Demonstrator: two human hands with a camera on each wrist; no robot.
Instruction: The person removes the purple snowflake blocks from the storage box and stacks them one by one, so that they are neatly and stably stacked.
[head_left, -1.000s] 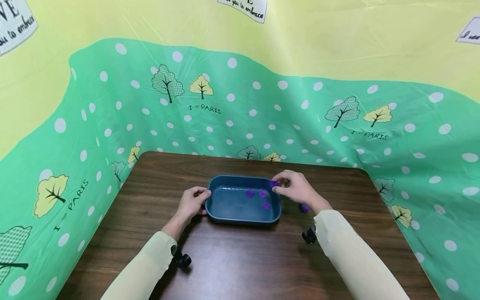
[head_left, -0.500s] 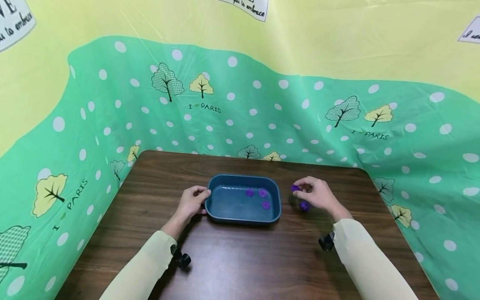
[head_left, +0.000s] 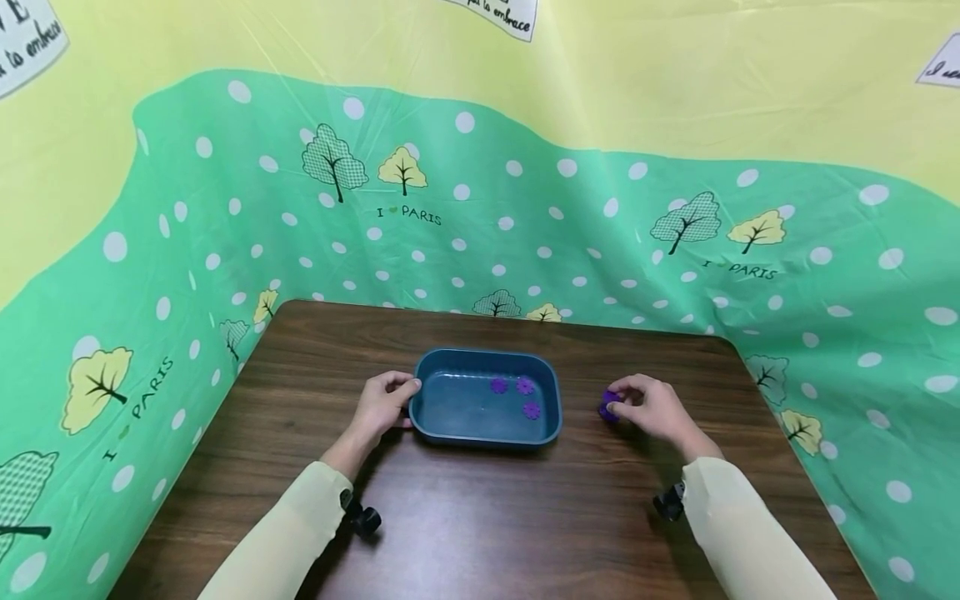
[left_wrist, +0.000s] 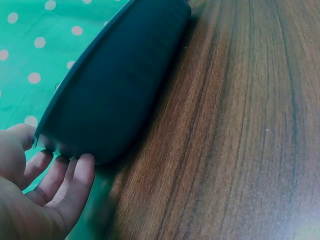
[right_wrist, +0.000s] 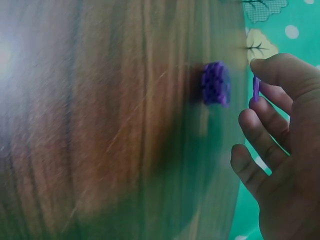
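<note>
Purple flower-shaped plastic piece is pinched in your right hand, which has moved off the blue plastic tray to another purple piece on the worktop. Left hand still grips the tray's end; three stay inside.

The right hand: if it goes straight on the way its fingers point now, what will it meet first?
Probably the purple pieces on the table, just ahead of the right hand; a thin one seems already pinched at its fingertips. Beyond lies the tray.
</note>
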